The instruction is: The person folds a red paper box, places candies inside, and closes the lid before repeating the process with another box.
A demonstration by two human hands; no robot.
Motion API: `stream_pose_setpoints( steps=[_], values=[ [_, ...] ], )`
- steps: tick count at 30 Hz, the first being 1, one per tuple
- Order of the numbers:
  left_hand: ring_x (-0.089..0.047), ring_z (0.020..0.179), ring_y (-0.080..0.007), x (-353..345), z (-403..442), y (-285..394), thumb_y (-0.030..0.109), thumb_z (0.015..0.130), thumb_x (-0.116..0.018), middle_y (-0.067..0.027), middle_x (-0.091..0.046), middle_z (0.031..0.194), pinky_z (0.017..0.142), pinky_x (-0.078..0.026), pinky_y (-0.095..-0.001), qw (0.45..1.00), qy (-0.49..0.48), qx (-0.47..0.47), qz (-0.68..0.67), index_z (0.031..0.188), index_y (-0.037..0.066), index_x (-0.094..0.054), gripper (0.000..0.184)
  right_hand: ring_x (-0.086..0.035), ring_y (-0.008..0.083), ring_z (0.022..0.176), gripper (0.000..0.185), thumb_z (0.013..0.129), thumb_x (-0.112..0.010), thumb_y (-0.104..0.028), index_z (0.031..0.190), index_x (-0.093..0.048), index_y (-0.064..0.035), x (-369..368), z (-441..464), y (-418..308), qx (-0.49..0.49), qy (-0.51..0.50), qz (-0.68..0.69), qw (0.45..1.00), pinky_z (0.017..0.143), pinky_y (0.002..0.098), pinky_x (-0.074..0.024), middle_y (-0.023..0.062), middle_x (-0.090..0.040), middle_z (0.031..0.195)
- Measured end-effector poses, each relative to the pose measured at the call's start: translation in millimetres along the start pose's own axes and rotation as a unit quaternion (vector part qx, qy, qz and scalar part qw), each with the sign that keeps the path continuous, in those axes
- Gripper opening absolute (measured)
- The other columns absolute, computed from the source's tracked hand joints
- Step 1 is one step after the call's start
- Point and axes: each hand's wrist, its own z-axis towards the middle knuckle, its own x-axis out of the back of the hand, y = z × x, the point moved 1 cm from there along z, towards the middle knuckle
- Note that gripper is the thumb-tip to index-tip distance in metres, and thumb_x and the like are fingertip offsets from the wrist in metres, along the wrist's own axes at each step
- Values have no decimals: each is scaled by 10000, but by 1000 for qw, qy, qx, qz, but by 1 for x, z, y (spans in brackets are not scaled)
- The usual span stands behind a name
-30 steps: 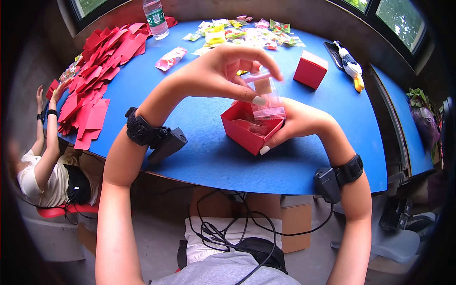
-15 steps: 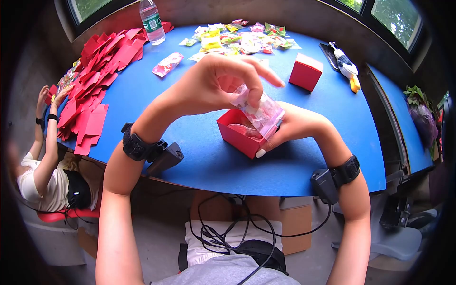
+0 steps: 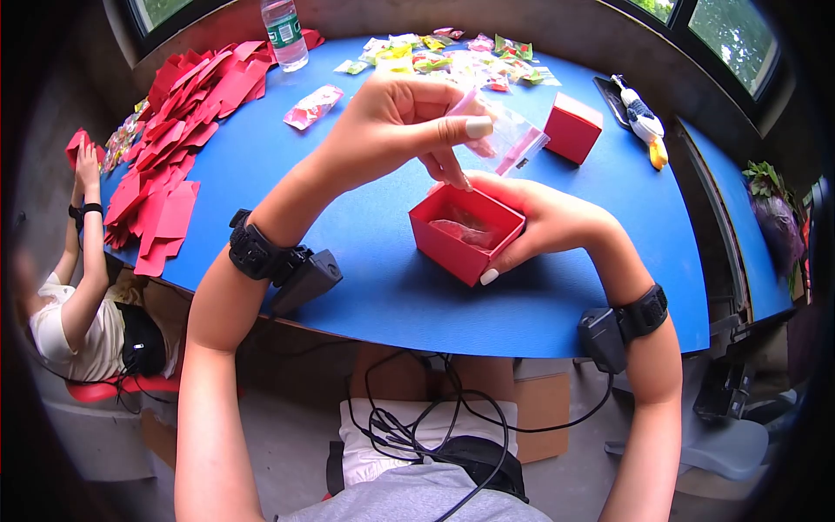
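My left hand (image 3: 409, 126) is closed on a small clear and pink candy packet (image 3: 519, 143), raised above and behind an open red box (image 3: 445, 250). My right hand (image 3: 557, 213) grips that box at its right side, thumb at the near corner and fingers behind it. Inside the box lies another clear packet (image 3: 461, 230), partly hidden by the walls. Behind my right hand stands a closed red box (image 3: 574, 130). A pink and white packet (image 3: 313, 107) lies alone on the blue table, left of my left hand.
Flattened red boxes (image 3: 174, 143) pile up at the left, beside a water bottle (image 3: 284, 39). Many wrapped candies (image 3: 435, 59) spread along the back. A phone (image 3: 611, 100) and a bird-shaped toy (image 3: 642, 122) lie at the right. A co-worker (image 3: 78, 322) handles something red at far left.
My left hand has lifted the packet up from over the box opening, turning as it rose. My right hand still holds the box, slightly shifted right. The co-worker's hands have moved.
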Motion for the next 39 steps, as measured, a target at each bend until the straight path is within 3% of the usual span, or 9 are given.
stream_pose_setpoints(
  steps=[4,10,20,28,31,32,33,36,39],
  values=[
    [-684,686,-215,-7,1,-5,202,891,-575,-158,-673,860,524,-540,-261,999,16,-44,-20,1035,-53,-611,296,-534,160,1021,765,610,-836,-245,1246,-441,-87,1,-1,-4,-38,-12,-11,999,889,312,-434,68,-580,1104],
    [-684,690,-238,-4,0,-6,239,904,-528,-163,-667,902,557,-550,-279,998,10,-34,-47,1084,-57,-592,352,-532,155,1023,739,616,-833,-238,1234,-448,-108,1,1,-2,-10,-16,0,1000,890,308,-432,55,-582,1101],
    [-678,629,-227,-5,-1,0,234,893,-517,-175,-663,888,545,-539,-264,998,6,-32,-55,1111,-74,-567,381,-513,167,1074,912,603,-842,-221,1358,-344,-110,1,1,-1,-11,-21,13,1000,929,310,-416,63,-557,1162],
    [-660,575,-193,-5,-1,-2,227,894,-512,-188,-665,871,515,-517,-249,998,24,-7,-58,1088,-74,-579,364,-526,171,1058,914,600,-844,-228,1354,-342,-107,1,-1,-5,-26,-16,-9,999,917,310,-422,67,-567,1143],
    [-643,544,-179,-2,0,-6,216,888,-521,-176,-665,821,484,-498,-236,998,18,-3,-60,1075,-76,-585,353,-541,170,1033,842,602,-842,-233,1307,-405,-89,0,0,-8,-14,4,-11,1000,904,308,-430,71,-579,1121],
    [-643,544,-179,-1,0,-7,216,888,-521,-176,-665,821,484,-498,-236,998,18,-3,-61,1075,-76,-585,353,-549,168,1018,794,603,-842,-237,1270,-441,-80,2,-1,-9,-51,-14,-28,998,899,309,-434,72,-587,1106],
    [-612,510,-152,-1,0,-9,213,884,-528,-152,-656,779,463,-475,-222,998,11,-16,-66,1079,-77,-583,353,-557,166,1003,748,603,-841,-241,1234,-477,-71,2,-1,-9,-88,-33,-46,995,893,310,-438,73,-595,1090],
    [-541,453,-95,2,2,-10,206,872,-552,-103,-629,711,422,-421,-198,998,-6,-22,-64,1056,-68,-588,332,-565,163,980,675,603,-842,-244,1171,-525,-63,2,-2,-2,-57,-7,-13,998,883,312,-445,70,-605,1071],
    [-469,423,-46,-4,2,-5,198,855,-587,-60,-600,677,394,-373,-182,998,23,-20,-59,981,-39,-597,269,-561,164,994,725,599,-846,-243,1210,-496,-67,2,-1,-4,-39,-11,-7,999,891,311,-441,67,-600,1087]
  ],
)
